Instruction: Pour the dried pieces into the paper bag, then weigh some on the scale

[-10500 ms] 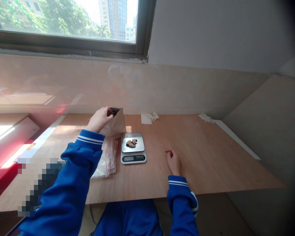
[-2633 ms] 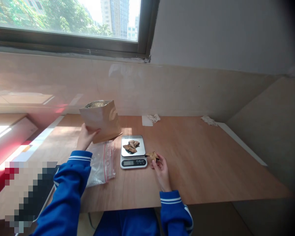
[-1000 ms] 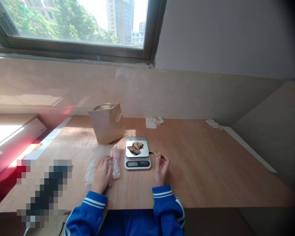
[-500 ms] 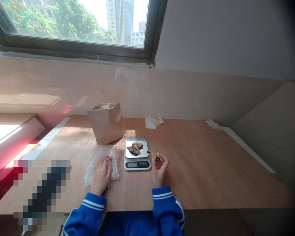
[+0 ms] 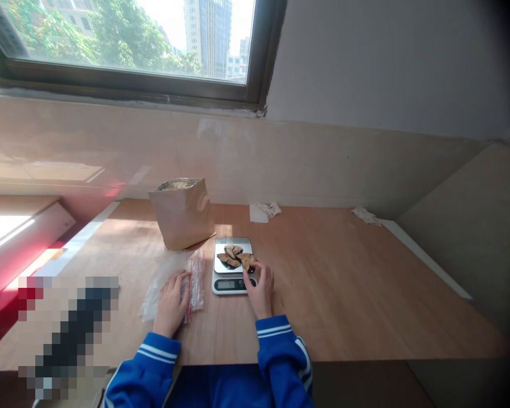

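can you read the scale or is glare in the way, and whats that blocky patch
Head view: the scale's readout is dark and too small to read, with no glare; a pixelated patch hides the lower left; sunlight washes the table by the window.

Smooth metal scale plate, glossy plastic bag, matt wood tabletop

**Makeshift weighing bench in a small workroom, city view**

Plywood tabletop runs along a tiled wall at 12 o'clock, with a big window at 11 showing trees and towers. Digital scale sits dead center, kraft pouch at 11. Feels more like a bare workroom than a kitchen, tbh.
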The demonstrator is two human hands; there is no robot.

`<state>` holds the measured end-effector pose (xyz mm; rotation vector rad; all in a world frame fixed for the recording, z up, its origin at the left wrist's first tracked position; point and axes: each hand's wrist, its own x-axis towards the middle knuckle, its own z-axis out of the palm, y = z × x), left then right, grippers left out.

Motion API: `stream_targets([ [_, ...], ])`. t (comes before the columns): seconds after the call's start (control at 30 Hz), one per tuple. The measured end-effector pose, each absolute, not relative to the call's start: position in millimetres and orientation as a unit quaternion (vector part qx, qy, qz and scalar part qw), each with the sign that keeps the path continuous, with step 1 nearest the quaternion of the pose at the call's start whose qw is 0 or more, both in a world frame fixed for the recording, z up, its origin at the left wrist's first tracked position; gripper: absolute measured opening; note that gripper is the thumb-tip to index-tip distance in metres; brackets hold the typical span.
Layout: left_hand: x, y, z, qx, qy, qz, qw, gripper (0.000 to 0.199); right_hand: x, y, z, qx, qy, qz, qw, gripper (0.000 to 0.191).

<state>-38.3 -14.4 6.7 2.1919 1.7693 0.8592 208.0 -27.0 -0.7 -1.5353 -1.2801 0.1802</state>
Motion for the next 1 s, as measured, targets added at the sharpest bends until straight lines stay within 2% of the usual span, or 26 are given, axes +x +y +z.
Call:
stream_targets([
  [0.13, -37.8, -14.0, 8.0, 0.741, 0.596, 0.294, 0.094, 0.034, 208.8, -25.8, 0.4, -0.639, -0.567, 0.031, 0.518, 0.026],
  [0.33, -35.5, -14.0, 9.1, 0.733, 0.606, 0.303, 0.066, 0.05, 213.2, -27.0, -2.4, -0.635, -0.498, 0.037, 0.589, 0.021],
  [0.43, -36.3, -16.7, 11.6, 0.73, 0.592, 0.339, 0.051, 0.039, 216.2, -28.2, -2.3, -0.64, -0.472, 0.048, 0.604, 0.021],
  [0.57, -34.0, -27.9, 24.2, 0.682, 0.573, 0.455, 0.004, 0.031, 209.0, -38.1, 5.6, -0.614, -0.48, 0.069, 0.622, 0.019],
  [0.7, -20.0, -44.6, 44.7, 0.672, 0.531, 0.515, 0.019, 0.03, 170.8, -60.4, 26.8, -0.568, -0.523, 0.201, 0.603, 0.019],
  [0.87, 0.6, -59.0, 62.2, 0.693, 0.478, 0.533, 0.088, 0.038, 114.4, -82.3, 60.4, -0.44, -0.593, 0.434, 0.516, 0.027],
  [1.0, 2.9, -64.0, 66.6, 0.66, 0.48, 0.563, 0.132, 0.05, 101.7, -87.2, 72.4, -0.401, -0.557, 0.506, 0.523, 0.033],
])
